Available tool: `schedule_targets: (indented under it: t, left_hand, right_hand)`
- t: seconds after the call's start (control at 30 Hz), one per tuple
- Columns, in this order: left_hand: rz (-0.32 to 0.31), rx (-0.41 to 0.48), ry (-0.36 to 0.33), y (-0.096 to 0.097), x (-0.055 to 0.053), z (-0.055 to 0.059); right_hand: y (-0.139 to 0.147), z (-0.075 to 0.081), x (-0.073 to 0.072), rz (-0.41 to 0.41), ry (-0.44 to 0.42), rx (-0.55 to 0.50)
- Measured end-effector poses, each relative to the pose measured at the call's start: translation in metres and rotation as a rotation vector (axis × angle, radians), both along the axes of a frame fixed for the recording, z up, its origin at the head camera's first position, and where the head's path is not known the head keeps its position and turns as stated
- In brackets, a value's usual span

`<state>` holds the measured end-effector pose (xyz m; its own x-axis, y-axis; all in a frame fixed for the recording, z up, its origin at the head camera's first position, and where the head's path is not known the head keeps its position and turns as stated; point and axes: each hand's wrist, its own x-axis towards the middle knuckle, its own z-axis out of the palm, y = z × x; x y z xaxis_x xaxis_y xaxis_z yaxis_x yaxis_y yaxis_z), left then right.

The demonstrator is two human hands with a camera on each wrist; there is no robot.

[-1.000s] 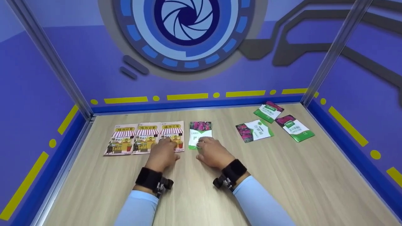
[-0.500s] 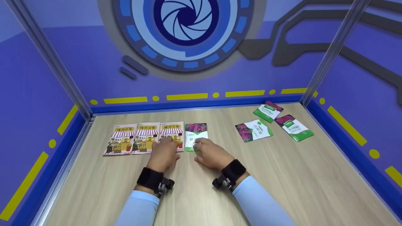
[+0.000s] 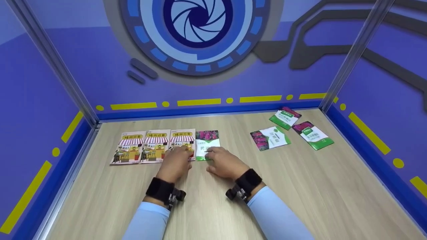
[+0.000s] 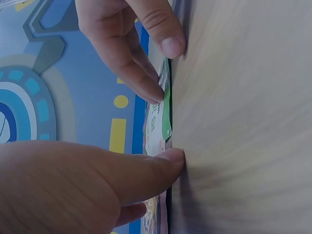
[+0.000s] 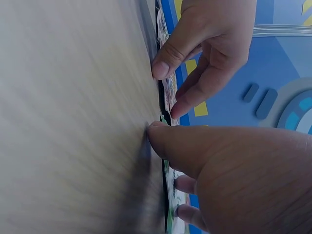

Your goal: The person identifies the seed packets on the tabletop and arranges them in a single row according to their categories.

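Note:
Three pink packets printed with a striped-awning shop lie side by side in a row at the left, among them the leftmost packet (image 3: 126,150) and the middle packet (image 3: 155,146). My left hand (image 3: 174,163) rests its fingertips on the lower part of the third packet (image 3: 181,134) and covers some of it. Right beside that one lies a white and green packet with pink flowers (image 3: 207,136). Fingertips of my right hand (image 3: 227,164) press on its lower right part. Both wrist views show the thumbs, left (image 4: 168,161) and right (image 5: 161,136), down by the tabletop.
Farther right lie three more flower packets: a sideways one (image 3: 271,138), one near the back edge (image 3: 285,118) and a tilted one (image 3: 313,136). Blue printed walls (image 3: 213,83) enclose the wooden table (image 3: 213,213) at the back and both sides.
The flower packet under my right fingers has slid left, closing the gap to the third pink packet. My right hand has shifted slightly left with it; the left hand has stayed nearly in place.

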<state>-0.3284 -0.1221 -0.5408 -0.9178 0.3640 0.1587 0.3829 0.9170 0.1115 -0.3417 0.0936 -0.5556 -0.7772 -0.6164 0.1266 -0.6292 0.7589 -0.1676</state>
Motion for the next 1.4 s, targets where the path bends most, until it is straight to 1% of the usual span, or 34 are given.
schedule_targets:
  t: [0.23,0.4,0.5,0.6,0.67,0.73,0.83,0.93,1.0,1.1,1.17,1.23,1.27,1.33,1.4]
  left_hand:
    - [-0.003,-0.007,-0.012,-0.001,0.0,0.0]
    - [-0.009,0.003,0.003,-0.001,-0.001,-0.002]
    - [-0.011,0.018,0.008,-0.001,-0.002,-0.003]
    - [-0.001,0.033,-0.011,-0.001,0.0,-0.003]
    - [0.006,0.036,-0.023,0.0,0.001,-0.002]
    - [0.008,0.043,-0.029,0.0,0.001,-0.002]
    - [0.003,0.038,-0.019,0.0,0.003,-0.002]
    - [0.003,0.029,-0.018,0.002,0.003,-0.002]
    - [0.007,0.016,-0.025,0.004,0.003,-0.001]
    - [0.011,0.012,-0.03,0.005,0.002,-0.002]
    - [0.009,0.015,-0.029,0.005,0.003,-0.002]
    - [0.005,0.02,-0.026,0.005,0.003,-0.003]
    - [-0.001,0.023,-0.02,0.005,0.003,-0.003]
    - [-0.013,0.032,-0.01,0.005,0.003,-0.003]
    - [-0.029,0.043,0.0,0.005,0.003,-0.002]
  right_hand:
    - [-0.001,0.0,0.0,0.025,0.002,-0.004]
    - [0.002,0.003,0.0,0.063,0.008,-0.032]
    - [0.008,0.007,-0.001,0.031,-0.006,-0.047]
    - [0.02,0.014,-0.004,-0.053,-0.025,-0.056]
    - [0.033,0.02,-0.008,-0.098,-0.033,-0.073]
    - [0.05,0.025,-0.014,-0.127,-0.009,-0.086]
    - [0.083,0.032,-0.023,-0.2,-0.015,-0.169]
    - [0.12,0.036,-0.028,-0.327,-0.039,-0.244]
    - [0.145,0.037,-0.029,-0.437,-0.087,-0.286]
    - [0.181,0.035,-0.03,-0.592,-0.135,-0.28]
    - [0.2,0.031,-0.031,-0.678,-0.176,-0.282]
    - [0.215,0.026,-0.032,-0.721,-0.211,-0.287]
    - [0.22,0.023,-0.032,-0.726,-0.229,-0.293]
    - [0.226,0.018,-0.032,-0.723,-0.274,-0.297]
    - [0.229,0.014,-0.033,-0.701,-0.299,-0.263]
